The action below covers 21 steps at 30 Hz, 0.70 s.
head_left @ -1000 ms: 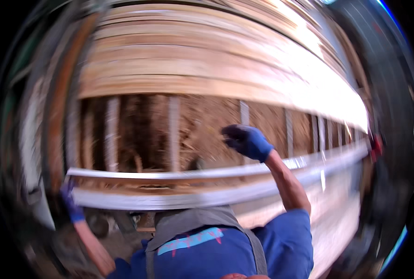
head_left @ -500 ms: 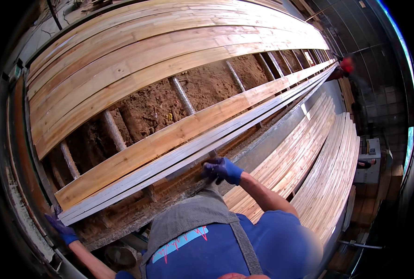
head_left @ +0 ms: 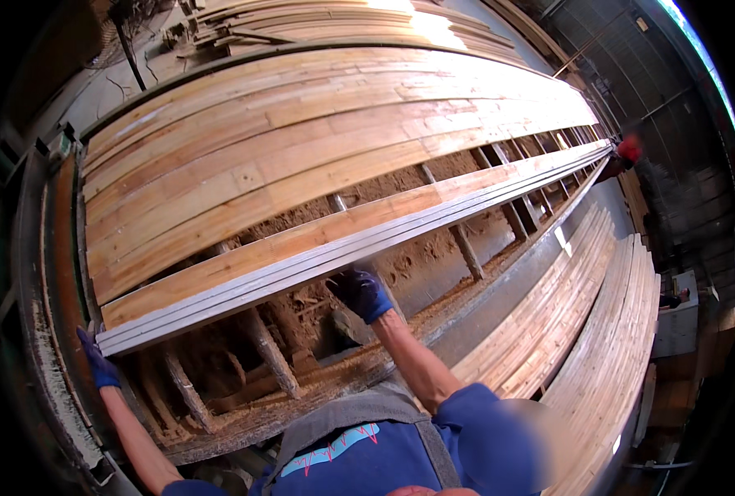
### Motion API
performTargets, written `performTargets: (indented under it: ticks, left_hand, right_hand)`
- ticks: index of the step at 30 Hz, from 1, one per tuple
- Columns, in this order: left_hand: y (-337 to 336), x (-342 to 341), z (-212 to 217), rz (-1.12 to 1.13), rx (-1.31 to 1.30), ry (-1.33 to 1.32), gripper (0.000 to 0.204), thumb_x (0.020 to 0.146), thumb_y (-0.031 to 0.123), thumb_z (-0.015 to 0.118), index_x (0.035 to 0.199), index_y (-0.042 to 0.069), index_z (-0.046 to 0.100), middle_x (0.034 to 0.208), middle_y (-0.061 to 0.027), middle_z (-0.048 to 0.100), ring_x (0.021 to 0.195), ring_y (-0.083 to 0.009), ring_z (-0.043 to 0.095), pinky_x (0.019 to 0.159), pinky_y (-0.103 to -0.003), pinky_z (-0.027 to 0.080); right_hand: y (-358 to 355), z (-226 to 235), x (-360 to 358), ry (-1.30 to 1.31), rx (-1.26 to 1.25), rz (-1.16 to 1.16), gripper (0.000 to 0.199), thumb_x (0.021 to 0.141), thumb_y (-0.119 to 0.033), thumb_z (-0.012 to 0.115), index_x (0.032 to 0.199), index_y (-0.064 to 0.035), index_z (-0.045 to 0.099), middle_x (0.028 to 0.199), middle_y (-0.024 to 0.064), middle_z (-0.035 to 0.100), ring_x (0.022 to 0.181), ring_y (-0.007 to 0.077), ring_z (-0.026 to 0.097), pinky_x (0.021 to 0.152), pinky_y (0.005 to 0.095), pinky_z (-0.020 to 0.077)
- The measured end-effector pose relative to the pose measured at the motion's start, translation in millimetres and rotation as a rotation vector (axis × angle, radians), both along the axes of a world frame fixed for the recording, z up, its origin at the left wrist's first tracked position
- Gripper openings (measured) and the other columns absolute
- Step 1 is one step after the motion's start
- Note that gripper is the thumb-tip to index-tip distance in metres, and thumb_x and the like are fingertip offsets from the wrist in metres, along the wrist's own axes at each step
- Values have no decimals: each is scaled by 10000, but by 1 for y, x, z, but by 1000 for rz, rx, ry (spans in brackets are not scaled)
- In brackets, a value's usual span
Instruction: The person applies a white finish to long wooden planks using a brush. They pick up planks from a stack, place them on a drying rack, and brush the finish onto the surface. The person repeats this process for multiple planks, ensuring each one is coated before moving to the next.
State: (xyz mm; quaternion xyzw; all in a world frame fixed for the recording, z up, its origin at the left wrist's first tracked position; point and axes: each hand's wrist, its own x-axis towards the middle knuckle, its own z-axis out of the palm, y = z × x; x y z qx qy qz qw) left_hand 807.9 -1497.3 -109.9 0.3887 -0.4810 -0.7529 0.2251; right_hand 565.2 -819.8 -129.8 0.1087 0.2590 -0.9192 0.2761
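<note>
A tight bundle of long wooden boards point(head_left: 301, 238), with pale whitish edges toward me, lies across the metal crossbars of a long frame. My left hand point(head_left: 99, 361), in a dark blue glove, rests against the bundle's left end with its fingers stretched along it. At the bundle's near edge is my right hand point(head_left: 361, 294), gloved the same way; its fingers are dark and smeared, partly beneath the edge. Beyond the bundle, wide flat boards point(head_left: 285, 140) lie side by side, with a narrow gap between.
Under the crossbars point(head_left: 268, 351) lies brown sawdust point(head_left: 417, 256). A steel rail point(head_left: 49, 364) bounds the left end. Stacked boards point(head_left: 590, 331) stand at the right. More lumber point(head_left: 342, 25) is piled at the back. Another person's red-sleeved arm point(head_left: 628, 149) is at the bundle's far end.
The board bundle has slid away from me toward the flat boards, narrowing the gap and baring more crossbars on my side. My right hand has moved forward to the bundle's edge.
</note>
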Motion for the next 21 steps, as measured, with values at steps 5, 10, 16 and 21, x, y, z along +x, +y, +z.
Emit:
performTargets:
  ticks: [5, 10, 16, 21]
  left_hand:
    - [-17, -13, -4, 61, -48, -6, 837, 928, 650, 415, 1470, 19, 321, 1449, -106, 436, 1335, -226, 423, 1117, -348, 301]
    - [-5, -39, -16, -68, -297, -114, 750, 956, 596, 417, 1489, 78, 324, 1527, -57, 333, 1418, -186, 258, 1161, -368, 151]
    - [-36, -11, -27, -125, -459, -44, 611, 1025, 439, 365, 1519, 97, 256, 1578, -22, 238, 1454, -166, 174, 1177, -336, 84]
    - [-8, 6, -18, -133, -509, -90, 586, 1028, 389, 382, 1512, 81, 269, 1571, -18, 251, 1432, -178, 242, 1166, -337, 161]
  right_hand:
    - [-28, -12, -23, -111, -129, -45, 462, 946, -233, 569, 1381, -137, 447, 1394, 75, 497, 1318, 289, 426, 1090, 546, 342]
    - [-32, 1, -41, -11, -276, -92, 638, 854, -265, 681, 1401, -83, 408, 1377, 111, 503, 1278, 313, 450, 1105, 511, 343]
    - [-41, 32, -43, -26, -162, -15, 543, 885, -286, 680, 1331, -74, 453, 1277, 119, 562, 1190, 318, 526, 1051, 522, 415]
    - [-20, 38, -35, -100, 7, 79, 554, 880, -371, 686, 1313, -98, 474, 1264, 109, 579, 1165, 299, 563, 974, 529, 476]
